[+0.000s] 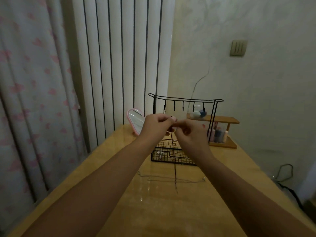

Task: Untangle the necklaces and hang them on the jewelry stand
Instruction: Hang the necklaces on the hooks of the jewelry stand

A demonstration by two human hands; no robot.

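Head view: left hand (156,123) and right hand (189,134) each keep a pinching grip on the dark cord necklace (174,151), held at 6 o'clock below the jewelry stand (185,100) hooks. Best to tease gently, keeping the cord slack. A thin chain (171,180) lies on the desk (119,202).

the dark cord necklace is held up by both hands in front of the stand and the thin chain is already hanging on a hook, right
Not quite. In the head view the thin chain lies flat on the table, not on a hook. The rest holds: the left hand and right hand pinch the dark cord necklace in front of the stand.
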